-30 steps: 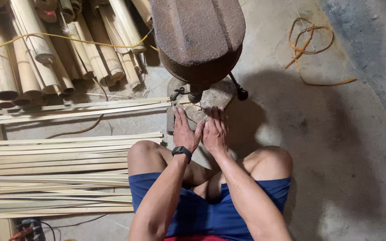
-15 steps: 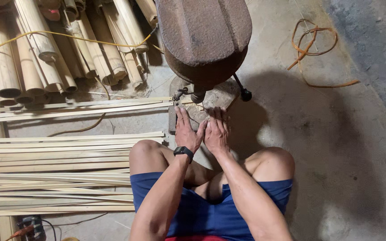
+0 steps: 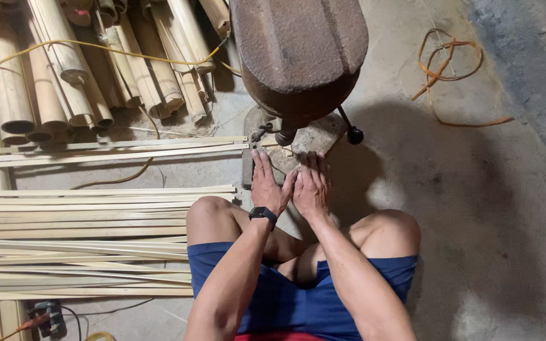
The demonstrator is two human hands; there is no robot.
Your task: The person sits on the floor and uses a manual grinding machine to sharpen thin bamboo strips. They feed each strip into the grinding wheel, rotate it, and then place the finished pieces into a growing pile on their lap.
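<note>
Bamboo strips [image 3: 96,221] lie beside left hand [image 3: 268,183], rusty machine [image 3: 298,57] overhead.

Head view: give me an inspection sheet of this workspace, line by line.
Surface: bare concrete floor, dusty and stained; the person sits on it with knees spread.
Job's things: rusty brown machine with a small worn work table beneath it; whatever lies under the palms is hidden.
Clutter: split bamboo strips laid flat, round bamboo poles stacked beyond them.
Grippers: left hand, with a black wristwatch, and right hand lie flat, side by side, at the table's near edge.
Cables: yellow cord across the poles; orange cord coiled loosely on the floor.
Surroundings: nothing seen beyond floor and stock.
</note>
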